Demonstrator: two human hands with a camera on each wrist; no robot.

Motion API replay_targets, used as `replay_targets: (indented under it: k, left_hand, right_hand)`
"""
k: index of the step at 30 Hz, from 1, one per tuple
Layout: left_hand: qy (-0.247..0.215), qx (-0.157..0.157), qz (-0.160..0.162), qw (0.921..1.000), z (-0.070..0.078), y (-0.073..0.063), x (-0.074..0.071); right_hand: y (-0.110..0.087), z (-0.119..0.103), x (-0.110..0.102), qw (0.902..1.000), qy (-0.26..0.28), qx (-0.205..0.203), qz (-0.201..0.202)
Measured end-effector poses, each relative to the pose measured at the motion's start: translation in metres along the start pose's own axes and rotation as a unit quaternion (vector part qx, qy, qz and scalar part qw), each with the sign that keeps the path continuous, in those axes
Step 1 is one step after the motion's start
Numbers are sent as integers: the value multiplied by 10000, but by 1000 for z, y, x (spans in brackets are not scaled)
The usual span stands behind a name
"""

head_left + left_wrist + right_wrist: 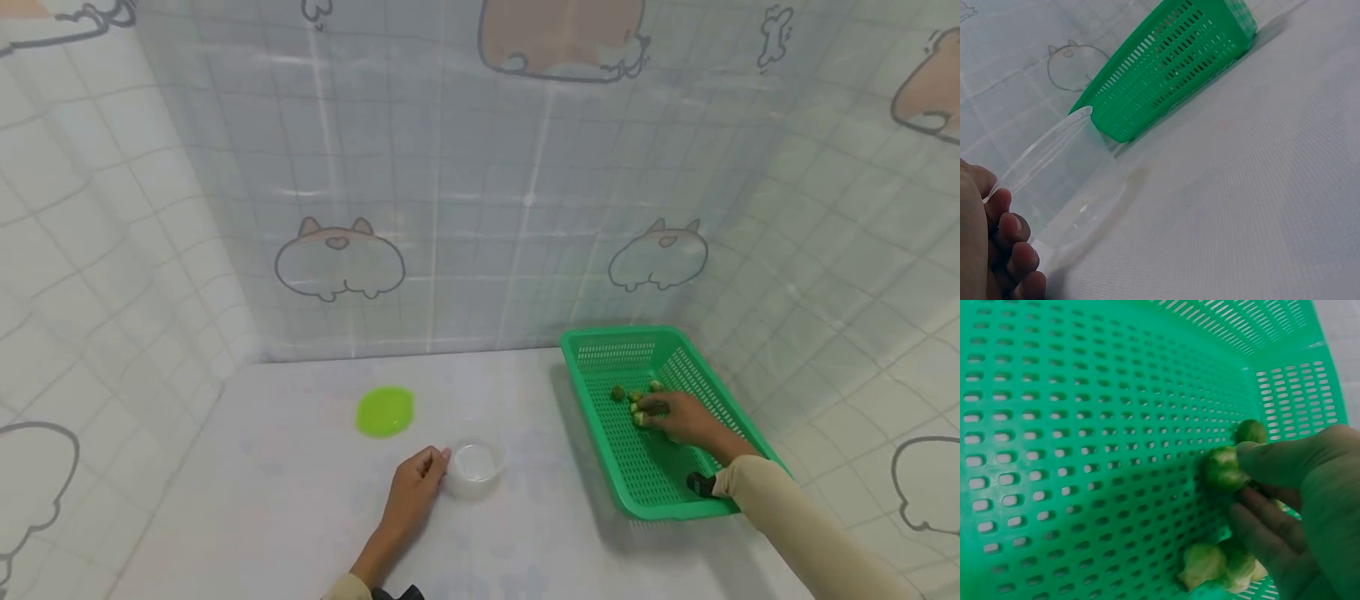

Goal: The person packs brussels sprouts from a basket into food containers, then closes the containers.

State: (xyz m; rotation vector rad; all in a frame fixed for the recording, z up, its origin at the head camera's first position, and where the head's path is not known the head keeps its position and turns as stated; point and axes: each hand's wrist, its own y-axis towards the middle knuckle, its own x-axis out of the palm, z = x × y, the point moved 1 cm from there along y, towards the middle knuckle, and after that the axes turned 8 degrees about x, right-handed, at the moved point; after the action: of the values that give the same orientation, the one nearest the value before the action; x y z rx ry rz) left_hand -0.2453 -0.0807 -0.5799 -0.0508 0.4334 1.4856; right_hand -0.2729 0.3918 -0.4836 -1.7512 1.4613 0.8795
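Note:
My left hand pinches the rim of a clear plastic bowl standing on the table. In the left wrist view the fingers curl at the near rim of that bowl. My right hand reaches down into a green perforated basket. Its thumb and fingers pinch a small green vegetable like a Brussels sprout, low over the basket floor. Several similar sprouts lie around the fingers, some partly hidden by the hand. One sprout sits a little apart on the left.
A flat lime-green lid lies on the white-covered table, left of and behind the bowl. Patterned sheeting rises behind the table and at both sides. The basket stands at the right, close to the sheeting.

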Motion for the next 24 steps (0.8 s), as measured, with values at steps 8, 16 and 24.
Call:
replay_targets:
  k: [8, 16, 24]
  left_hand:
    - [47, -23, -54, 10000, 2, -1, 1]
    - [114, -10, -110, 9999, 1, -2, 1]
    - [150, 113, -97, 9998, 2, -2, -2]
  right_hand:
    - [6, 15, 5, 9997, 246, -21, 77]
    - [3, 12, 5, 9998, 145, -152, 28]
    - [4, 9, 4, 9996, 58, -272, 46]
